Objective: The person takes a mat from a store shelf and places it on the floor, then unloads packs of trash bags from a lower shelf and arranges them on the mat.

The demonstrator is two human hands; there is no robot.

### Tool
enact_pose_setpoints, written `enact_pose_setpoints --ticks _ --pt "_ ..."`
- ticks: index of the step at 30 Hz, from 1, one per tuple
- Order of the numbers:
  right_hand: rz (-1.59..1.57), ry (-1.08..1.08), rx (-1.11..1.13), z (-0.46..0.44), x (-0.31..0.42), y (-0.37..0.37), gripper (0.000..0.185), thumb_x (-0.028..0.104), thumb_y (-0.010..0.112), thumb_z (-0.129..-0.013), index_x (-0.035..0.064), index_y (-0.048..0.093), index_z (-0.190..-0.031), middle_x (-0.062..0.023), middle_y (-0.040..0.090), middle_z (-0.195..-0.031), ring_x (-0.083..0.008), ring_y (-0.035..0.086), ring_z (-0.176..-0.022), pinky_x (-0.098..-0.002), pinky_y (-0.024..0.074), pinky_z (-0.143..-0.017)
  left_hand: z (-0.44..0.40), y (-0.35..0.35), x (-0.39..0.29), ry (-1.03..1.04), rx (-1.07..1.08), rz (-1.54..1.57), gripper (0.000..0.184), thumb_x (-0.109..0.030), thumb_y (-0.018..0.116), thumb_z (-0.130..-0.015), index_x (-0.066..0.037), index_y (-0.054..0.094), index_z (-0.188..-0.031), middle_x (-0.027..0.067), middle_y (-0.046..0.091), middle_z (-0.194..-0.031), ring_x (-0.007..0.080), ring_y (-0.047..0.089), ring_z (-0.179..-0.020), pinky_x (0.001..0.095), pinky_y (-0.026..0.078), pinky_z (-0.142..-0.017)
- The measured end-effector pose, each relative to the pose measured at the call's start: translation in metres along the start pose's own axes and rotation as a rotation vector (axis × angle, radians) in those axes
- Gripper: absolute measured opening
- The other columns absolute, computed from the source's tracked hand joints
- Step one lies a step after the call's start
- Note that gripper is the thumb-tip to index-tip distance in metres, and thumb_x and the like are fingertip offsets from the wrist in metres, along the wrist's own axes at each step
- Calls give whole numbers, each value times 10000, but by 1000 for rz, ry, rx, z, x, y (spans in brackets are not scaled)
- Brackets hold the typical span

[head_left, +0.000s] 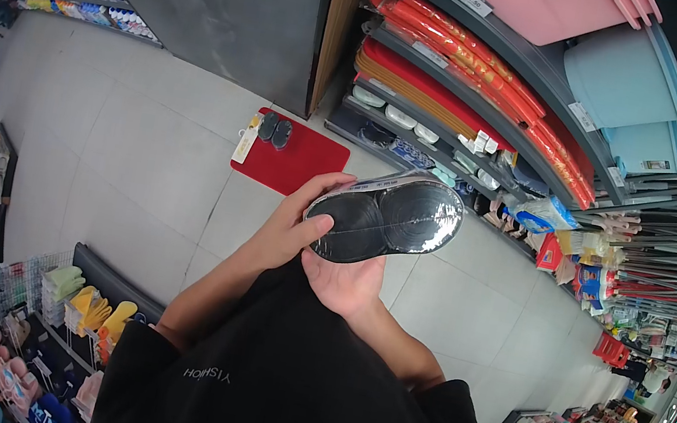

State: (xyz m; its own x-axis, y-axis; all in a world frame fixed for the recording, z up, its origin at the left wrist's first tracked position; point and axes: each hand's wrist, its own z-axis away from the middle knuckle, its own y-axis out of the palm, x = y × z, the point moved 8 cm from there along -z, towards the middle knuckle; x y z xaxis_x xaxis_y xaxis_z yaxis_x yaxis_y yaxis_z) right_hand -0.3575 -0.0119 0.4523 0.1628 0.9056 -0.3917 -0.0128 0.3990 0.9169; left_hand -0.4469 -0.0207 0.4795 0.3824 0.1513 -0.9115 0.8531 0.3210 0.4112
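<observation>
A shrink-wrapped pack of two black rolls is in front of my chest, with the rolls' spiral ends facing up. Clear film glints at its right end, and a pale printed strip runs along its far edge. My left hand grips the pack's left end, thumb on the near face and fingers round the far side. From below, my right hand supports the pack with an upturned palm; its fingers are hidden behind it.
A red mat with dark slippers lies on the tiled floor ahead. Shelves at right hold red packs, a pink bin and blue bins. Racked slippers stand near my left elbow. A person is far right.
</observation>
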Motion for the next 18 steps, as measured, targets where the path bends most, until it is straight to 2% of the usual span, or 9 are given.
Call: enact_pose_setpoints --ticks 6,9,12,18 --pt "-57 83 -20 2 -5 -8 662 604 462 -948 159 464 -1439 -80 494 -1466 -350 501 -1317 -543 431 -1083 3 1 -4 15 21 -53 604 -302 626 -935 20 428 -1406 151 517 -1343 225 479 -1279 354 365 -1078" --pt "-92 89 -6 5 -3 -19 640 566 467 -958 150 458 -1445 -97 474 -1484 -334 495 -1327 -530 425 -1089 3 -1 10 -39 27 -129 749 -481 612 -906 9 408 -1433 152 524 -1374 229 491 -1295 355 375 -1084" --pt "-70 97 41 6 -4 -17 627 516 473 -967 139 434 -1466 -118 437 -1521 -280 481 -1352 -511 403 -1109 5 -1 15 -52 36 -123 710 -435 609 -920 5 404 -1439 154 520 -1382 229 487 -1303 358 370 -1090" --pt "-82 91 39 8 -7 -16 626 519 470 -970 141 433 -1467 -126 431 -1523 -273 476 -1359 -514 417 -1097 8 -1 16 -45 32 -131 715 -446 601 -920 6 406 -1438 156 519 -1388 232 488 -1302 360 369 -1090"
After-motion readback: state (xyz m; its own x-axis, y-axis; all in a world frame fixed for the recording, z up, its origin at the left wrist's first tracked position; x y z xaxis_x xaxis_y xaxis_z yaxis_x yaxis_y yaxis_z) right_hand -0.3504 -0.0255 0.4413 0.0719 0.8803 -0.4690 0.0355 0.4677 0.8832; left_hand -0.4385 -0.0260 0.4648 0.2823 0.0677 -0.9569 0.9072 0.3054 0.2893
